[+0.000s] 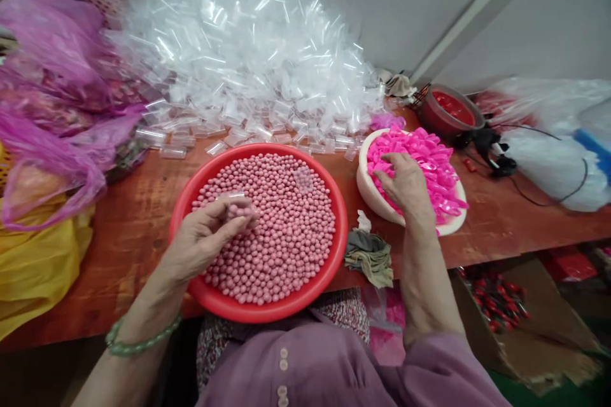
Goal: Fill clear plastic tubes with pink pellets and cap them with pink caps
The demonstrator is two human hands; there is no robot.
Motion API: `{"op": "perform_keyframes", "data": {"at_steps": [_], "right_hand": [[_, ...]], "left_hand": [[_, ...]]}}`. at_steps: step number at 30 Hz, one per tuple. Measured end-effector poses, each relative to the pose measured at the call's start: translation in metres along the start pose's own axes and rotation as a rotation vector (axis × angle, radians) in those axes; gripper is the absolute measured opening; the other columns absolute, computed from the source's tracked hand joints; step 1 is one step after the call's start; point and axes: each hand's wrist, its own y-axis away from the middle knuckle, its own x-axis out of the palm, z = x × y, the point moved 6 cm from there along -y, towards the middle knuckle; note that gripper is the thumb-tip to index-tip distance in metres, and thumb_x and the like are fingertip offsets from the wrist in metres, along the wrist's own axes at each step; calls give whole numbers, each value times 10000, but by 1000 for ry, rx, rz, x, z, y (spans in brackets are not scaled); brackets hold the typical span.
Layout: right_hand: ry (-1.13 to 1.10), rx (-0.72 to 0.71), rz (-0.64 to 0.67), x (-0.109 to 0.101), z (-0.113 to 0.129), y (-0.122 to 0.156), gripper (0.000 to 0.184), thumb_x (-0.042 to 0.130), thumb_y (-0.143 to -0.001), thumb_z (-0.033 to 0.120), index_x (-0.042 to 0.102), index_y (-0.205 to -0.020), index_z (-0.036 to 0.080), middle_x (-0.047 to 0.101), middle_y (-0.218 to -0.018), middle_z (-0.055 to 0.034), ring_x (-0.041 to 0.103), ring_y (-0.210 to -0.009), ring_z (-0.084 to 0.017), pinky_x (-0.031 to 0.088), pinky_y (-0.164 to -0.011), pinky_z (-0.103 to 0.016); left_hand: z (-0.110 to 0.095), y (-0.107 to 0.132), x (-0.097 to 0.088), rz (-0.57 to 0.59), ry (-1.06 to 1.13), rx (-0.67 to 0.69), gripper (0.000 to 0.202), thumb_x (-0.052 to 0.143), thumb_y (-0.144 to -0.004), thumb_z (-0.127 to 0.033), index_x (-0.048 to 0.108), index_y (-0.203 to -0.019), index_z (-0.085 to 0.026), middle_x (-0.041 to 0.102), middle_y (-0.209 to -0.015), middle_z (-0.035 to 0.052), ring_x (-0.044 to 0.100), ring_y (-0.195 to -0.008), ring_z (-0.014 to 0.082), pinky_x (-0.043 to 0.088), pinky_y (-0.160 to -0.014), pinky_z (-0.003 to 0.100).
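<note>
A red basin (pixel 334 248) full of small pink balls (pixel 286 216) sits in front of me on the wooden table. My left hand (pixel 205 238) is over its left side, fingers closed on a small clear tube (pixel 233 203) with pink balls in it. My right hand (pixel 403 181) reaches into a white bowl (pixel 370 194) of bright pink caps (pixel 429 162), fingers curled down among them; what they hold is hidden. Another clear tube (pixel 304 178) lies on the balls.
A big heap of clear tubes (pixel 248 57) fills the back of the table. Purple bags (pixel 52 89) and a yellow bag (pixel 33 267) crowd the left. A grey rag (pixel 370 257), a red pot (pixel 449 114), black cables (pixel 506 165), white bags (pixel 554 140) and a cardboard box (pixel 525 331) lie to the right.
</note>
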Motion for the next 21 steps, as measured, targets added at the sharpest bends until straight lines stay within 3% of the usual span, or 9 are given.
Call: {"op": "perform_keyframes", "data": {"at_steps": [3,7,13,15,17,19,21], "right_hand": [[168,-11,61,17,-28,-11,336,660,-842,292,689,-1131,123,666,-1164,-221,606,-1084,-387,484,-949,-569],[148,-47,123,27,-38,-17,270,642,-873,344,710,-1040,143,698,-1035,-175,633,-979,-338,512,-917,-531],[-74,2,-68,-10,-39,-6,183,674,-882,348,704,-1004,215,723,-1026,-129,669,-950,-311,516,-941,-518],[-340,45,-158,-18,-27,2,153,700,-873,370,692,-978,259,733,-950,-77,686,-856,-266,550,-878,-468],[-747,103,-165,-11,-5,11,182,737,-849,381,667,-982,278,728,-856,-20,692,-728,-209,588,-739,-392],[-1129,124,-41,10,32,21,255,780,-810,387,644,-994,274,733,-820,16,689,-632,-164,597,-634,-330],[-1363,128,114,32,74,31,308,808,-779,419,644,-985,259,748,-806,24,688,-583,-141,597,-590,-290]], "left_hand": [[1,-3,5,27,11,8,308,833,-766,-345,727,-1006,-185,757,-900,46,736,-841,185,625,-800,293],[-2,-7,18,100,69,16,258,805,-802,-335,721,-987,-177,755,-892,43,733,-831,156,614,-776,248],[-2,-16,40,199,186,-53,269,826,-774,-288,639,-905,-147,765,-912,64,741,-836,167,621,-771,281],[0,-19,47,221,246,-64,279,830,-771,-264,592,-861,-149,772,-918,63,745,-822,157,615,-763,267],[5,-20,55,248,307,-75,290,824,-781,-257,562,-849,-152,777,-936,68,750,-809,155,610,-755,265],[12,-20,62,243,369,-101,289,822,-786,-262,575,-882,-147,775,-948,73,754,-819,161,605,-762,272],[20,-20,66,209,428,-143,319,833,-774,-268,615,-966,-136,768,-942,67,756,-835,166,599,-785,280]]}}
